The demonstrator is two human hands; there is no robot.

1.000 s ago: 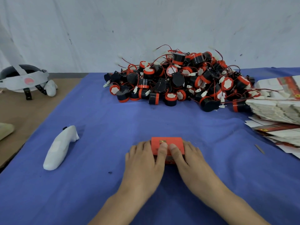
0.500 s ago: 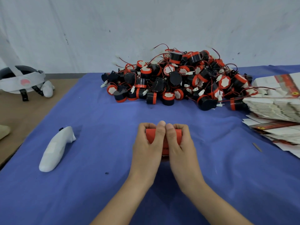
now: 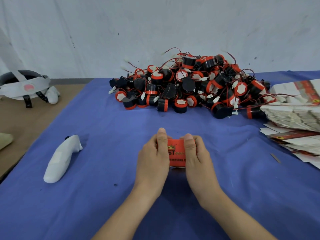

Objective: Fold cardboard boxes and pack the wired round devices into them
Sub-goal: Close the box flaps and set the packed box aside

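Both hands, left hand (image 3: pixel 153 157) and right hand (image 3: pixel 196 155), grip the red box (image 3: pixel 176 153); squeezing too hard could crush its flaps.

Left hand (image 3: pixel 153 154), right hand (image 3: pixel 197 153) grip red box (image 3: pixel 176 153); device pile (image 3: pixel 188 85) beyond.

The desk (image 3: pixel 26 122) is covered w/ a matt blue cloth (image 3: pixel 103 205); its bare part looks like dull brown board, poss. wood. The box (image 3: pixel 176 153) is seen as printed red cardboard w/ a slight sheen. The round devices (image 3: pixel 187 84) are made of smooth black & red plastic. The white controller (image 3: pixel 62 158) is finished in matt plastic.
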